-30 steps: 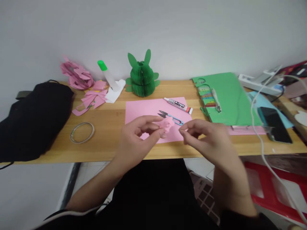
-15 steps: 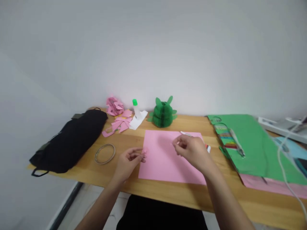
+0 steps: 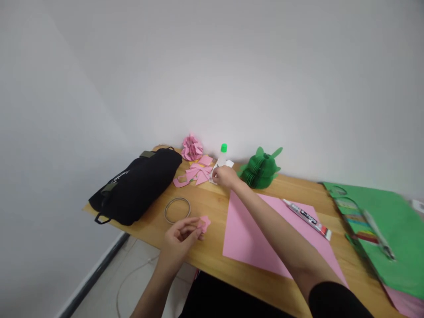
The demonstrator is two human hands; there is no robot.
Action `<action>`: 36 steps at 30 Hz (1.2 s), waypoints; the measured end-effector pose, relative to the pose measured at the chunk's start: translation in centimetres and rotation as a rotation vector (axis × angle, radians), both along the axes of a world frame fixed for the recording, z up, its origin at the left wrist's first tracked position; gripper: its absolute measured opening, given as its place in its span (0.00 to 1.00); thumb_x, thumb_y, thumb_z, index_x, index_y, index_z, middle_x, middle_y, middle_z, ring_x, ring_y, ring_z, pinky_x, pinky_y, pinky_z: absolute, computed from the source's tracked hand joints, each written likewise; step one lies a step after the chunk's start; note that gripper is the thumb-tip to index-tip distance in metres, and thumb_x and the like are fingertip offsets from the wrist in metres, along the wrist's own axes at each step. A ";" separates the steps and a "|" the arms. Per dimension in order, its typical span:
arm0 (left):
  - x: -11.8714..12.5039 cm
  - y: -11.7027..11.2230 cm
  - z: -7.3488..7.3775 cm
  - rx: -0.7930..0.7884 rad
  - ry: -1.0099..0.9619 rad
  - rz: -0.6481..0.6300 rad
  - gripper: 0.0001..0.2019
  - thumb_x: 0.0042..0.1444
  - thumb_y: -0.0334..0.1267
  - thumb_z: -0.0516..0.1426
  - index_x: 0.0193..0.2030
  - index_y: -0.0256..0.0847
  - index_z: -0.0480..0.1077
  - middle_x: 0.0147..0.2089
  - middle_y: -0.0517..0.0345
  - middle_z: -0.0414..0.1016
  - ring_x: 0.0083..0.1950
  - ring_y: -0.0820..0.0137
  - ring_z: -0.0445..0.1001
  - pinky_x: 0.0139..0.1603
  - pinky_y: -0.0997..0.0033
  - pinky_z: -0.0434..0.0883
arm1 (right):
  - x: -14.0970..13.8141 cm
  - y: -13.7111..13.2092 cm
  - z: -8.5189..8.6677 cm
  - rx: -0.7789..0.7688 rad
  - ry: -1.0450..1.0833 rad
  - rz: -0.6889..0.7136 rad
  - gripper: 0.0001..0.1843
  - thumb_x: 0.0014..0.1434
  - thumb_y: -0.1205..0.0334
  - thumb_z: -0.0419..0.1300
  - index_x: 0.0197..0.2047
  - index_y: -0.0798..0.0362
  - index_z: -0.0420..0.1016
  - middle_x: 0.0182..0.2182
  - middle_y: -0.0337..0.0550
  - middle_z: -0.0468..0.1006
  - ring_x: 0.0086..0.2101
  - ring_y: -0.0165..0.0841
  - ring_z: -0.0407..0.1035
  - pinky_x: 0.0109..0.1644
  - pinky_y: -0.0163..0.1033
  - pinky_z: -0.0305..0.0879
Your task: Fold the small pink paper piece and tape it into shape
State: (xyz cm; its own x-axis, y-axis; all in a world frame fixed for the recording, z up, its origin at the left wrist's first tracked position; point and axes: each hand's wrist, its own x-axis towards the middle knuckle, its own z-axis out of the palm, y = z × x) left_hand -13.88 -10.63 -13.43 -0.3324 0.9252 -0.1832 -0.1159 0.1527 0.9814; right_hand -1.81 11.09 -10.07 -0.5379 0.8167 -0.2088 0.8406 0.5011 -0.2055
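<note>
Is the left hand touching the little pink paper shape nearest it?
Touching. The head view shows the left hand pinching the pink paper shape with its fingers, with no gap between them.

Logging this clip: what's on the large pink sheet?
A labelled tube lies across the pink sheet's far right corner; whatever the right forearm covers cannot be seen.

Shows smooth wood with a soft sheen across the surface [image 3: 212, 205] and matt black cloth on the bag [image 3: 145, 187]. Looks like matt paper in the held pink piece [image 3: 206, 223], the pink sheet [image 3: 243, 236] and the green ornament [image 3: 269, 176] — pleated there, crinkled in the pink bundle [image 3: 192, 148]. Shines on the tube [image 3: 308, 219] — smooth plastic on the green cap [image 3: 224, 148].
</note>
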 end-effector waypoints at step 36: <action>7.5 1.2 8.5 0.363 -0.228 -0.351 0.08 0.51 0.32 0.66 0.40 0.42 0.77 0.28 0.63 0.82 0.28 0.77 0.81 0.33 0.85 0.75 | 13.0 -18.3 4.4 -0.137 1.177 -0.250 0.11 0.60 0.56 0.58 0.41 0.51 0.77 0.30 0.42 0.80 0.30 0.31 0.75 0.30 0.36 0.72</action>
